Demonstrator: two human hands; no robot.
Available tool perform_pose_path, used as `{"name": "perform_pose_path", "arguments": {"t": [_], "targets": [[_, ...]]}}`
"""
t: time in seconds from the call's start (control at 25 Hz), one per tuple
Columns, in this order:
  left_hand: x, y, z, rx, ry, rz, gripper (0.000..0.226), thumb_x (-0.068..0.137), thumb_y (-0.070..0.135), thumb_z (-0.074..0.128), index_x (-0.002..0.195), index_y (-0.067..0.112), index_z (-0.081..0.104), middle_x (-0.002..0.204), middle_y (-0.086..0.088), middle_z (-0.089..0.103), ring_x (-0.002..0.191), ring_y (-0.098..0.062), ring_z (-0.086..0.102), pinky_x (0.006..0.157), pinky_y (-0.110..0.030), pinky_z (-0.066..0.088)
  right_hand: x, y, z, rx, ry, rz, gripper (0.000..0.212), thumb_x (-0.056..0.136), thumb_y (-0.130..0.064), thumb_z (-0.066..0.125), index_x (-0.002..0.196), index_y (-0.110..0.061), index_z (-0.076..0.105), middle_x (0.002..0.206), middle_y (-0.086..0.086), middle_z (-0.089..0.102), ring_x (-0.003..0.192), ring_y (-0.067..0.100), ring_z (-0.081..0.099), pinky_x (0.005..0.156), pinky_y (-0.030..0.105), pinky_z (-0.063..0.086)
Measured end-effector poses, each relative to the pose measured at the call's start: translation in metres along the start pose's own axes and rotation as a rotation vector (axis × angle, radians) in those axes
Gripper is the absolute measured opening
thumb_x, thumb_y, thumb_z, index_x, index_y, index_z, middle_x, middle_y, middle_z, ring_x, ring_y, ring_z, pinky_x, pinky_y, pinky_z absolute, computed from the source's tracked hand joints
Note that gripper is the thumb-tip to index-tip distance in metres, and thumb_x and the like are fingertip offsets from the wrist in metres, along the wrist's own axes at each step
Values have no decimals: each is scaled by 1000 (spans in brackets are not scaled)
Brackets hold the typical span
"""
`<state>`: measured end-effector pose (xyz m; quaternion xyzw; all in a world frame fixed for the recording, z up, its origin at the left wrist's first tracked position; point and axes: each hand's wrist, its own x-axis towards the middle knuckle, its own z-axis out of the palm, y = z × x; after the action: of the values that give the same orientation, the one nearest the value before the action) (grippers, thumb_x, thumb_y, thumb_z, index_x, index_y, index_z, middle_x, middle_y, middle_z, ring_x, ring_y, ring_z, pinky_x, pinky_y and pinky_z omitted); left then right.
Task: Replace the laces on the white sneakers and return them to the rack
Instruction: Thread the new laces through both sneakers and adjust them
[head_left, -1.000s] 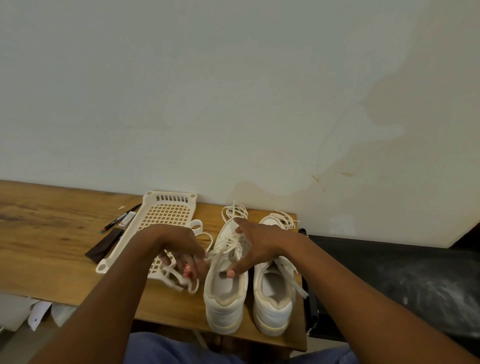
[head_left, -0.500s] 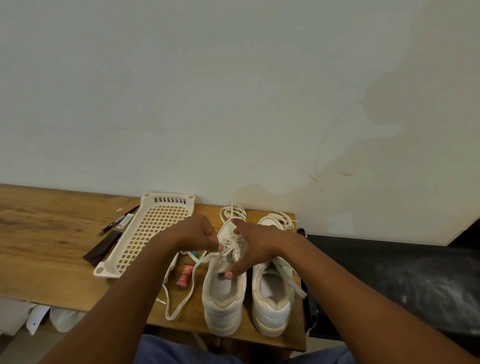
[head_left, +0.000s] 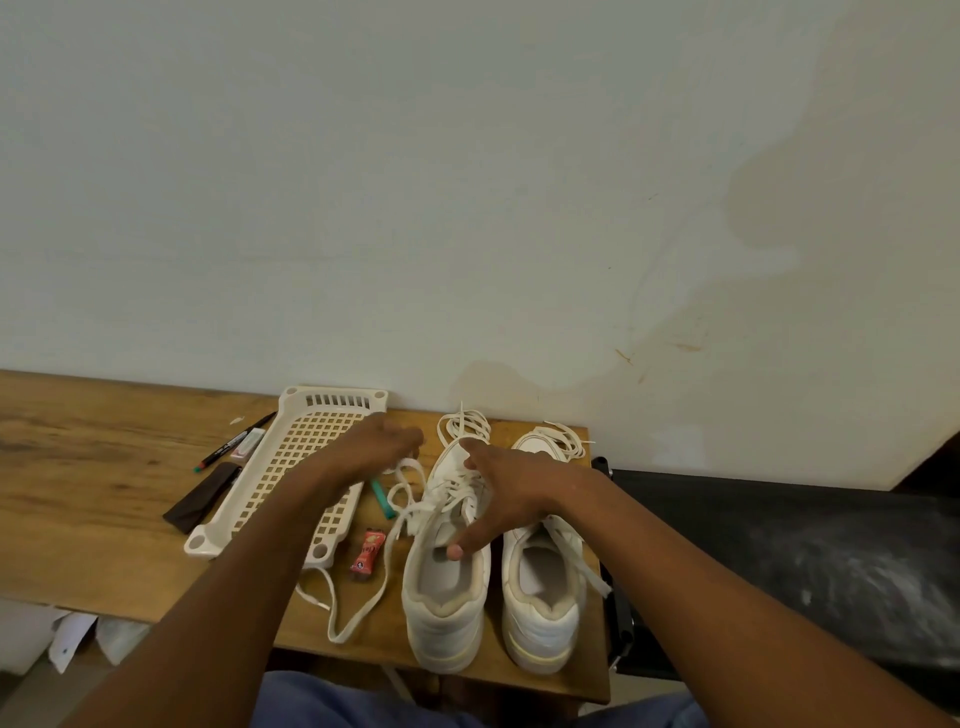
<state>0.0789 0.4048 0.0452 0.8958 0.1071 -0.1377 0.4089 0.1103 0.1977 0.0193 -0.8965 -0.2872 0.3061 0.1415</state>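
Note:
Two white sneakers stand side by side on the wooden table (head_left: 93, 493), heels toward me. My right hand (head_left: 511, 486) rests on the left sneaker (head_left: 444, 618), its thumb reaching into the shoe's opening and its fingers spread over the laced part. My left hand (head_left: 376, 447) is up and to the left of that shoe and pinches its white lace (head_left: 400, 512). The slack of the lace trails in a loop on the table near the front edge. The right sneaker (head_left: 543, 608) stands untouched, one lace end hanging over its right side.
A white perforated rack (head_left: 275, 483) lies left of the shoes, partly under my left arm. Beside it are a marker (head_left: 234, 441), a dark pouch (head_left: 200, 499), a teal pen (head_left: 382, 499) and a red sachet (head_left: 366, 553). Loose laces (head_left: 462, 423) lie behind the sneakers. A black surface (head_left: 779, 545) adjoins on the right.
My left hand has travelled from the near left of the shoe up and away over the rack, drawing the lace along. My right hand has stayed on the left sneaker.

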Motion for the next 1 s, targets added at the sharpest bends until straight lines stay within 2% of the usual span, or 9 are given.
{"name": "perform_pose_path", "arguments": {"t": [0.08,0.2,0.32,0.4,0.56,0.68,0.76,0.92,1.0], "targets": [[-4,5,-4,-83,32,60,41,103,35,55,70,12,65,67,-3,66,68,-17,58,77,-33,48,1,0,0,-2,2,6,137,61,-75,84,163,-35,2,170,-4,24,153,29,31,120,54,35],[-4,3,3,145,-153,28,39,99,46,61,83,11,69,70,1,71,66,-12,64,77,-32,53,0,-1,-1,10,5,2,136,62,-73,85,163,-33,4,169,-4,26,152,29,32,120,51,36],[1,-7,2,308,-308,5,40,93,45,69,67,15,67,53,11,60,60,-9,56,67,-23,47,-1,-2,-2,9,-1,5,135,64,-71,85,164,-32,4,170,-4,26,153,28,31,120,50,35],[1,-10,-3,245,-254,34,39,94,40,69,65,14,70,55,9,62,64,-11,58,69,-25,48,-2,-1,-1,14,1,6,136,62,-73,86,163,-32,4,169,-4,26,152,29,32,120,51,35],[-8,5,-8,-131,148,260,44,99,44,61,63,18,69,67,-4,66,70,-20,60,80,-42,54,-2,-2,-1,41,6,12,139,59,-75,86,163,-34,2,170,-5,25,153,28,31,121,52,34],[-11,21,-14,-752,113,352,48,104,42,52,63,22,63,67,-3,51,67,-18,49,79,-40,42,-4,-4,0,24,12,0,136,64,-73,84,164,-35,0,170,-4,24,154,28,30,122,52,32],[-13,27,-10,-690,76,397,44,105,41,51,71,17,64,65,-4,48,66,-18,48,76,-37,39,-7,-11,0,106,112,-75,117,73,-68,82,162,-34,14,162,-6,39,148,24,40,119,47,37],[-13,21,1,-349,108,430,46,104,36,55,72,6,66,65,-23,59,62,-22,57,68,-32,46,-12,-31,-15,820,326,-322,16,98,-31,71,108,-18,72,98,7,77,95,22,71,102,40,53],[-9,17,-5,-353,186,392,50,104,39,55,70,4,62,63,-17,58,60,-20,52,67,-33,44,-13,-35,-23,956,424,-321,29,104,-30,62,94,-7,77,76,11,71,76,23,66,88,37,55]]}}
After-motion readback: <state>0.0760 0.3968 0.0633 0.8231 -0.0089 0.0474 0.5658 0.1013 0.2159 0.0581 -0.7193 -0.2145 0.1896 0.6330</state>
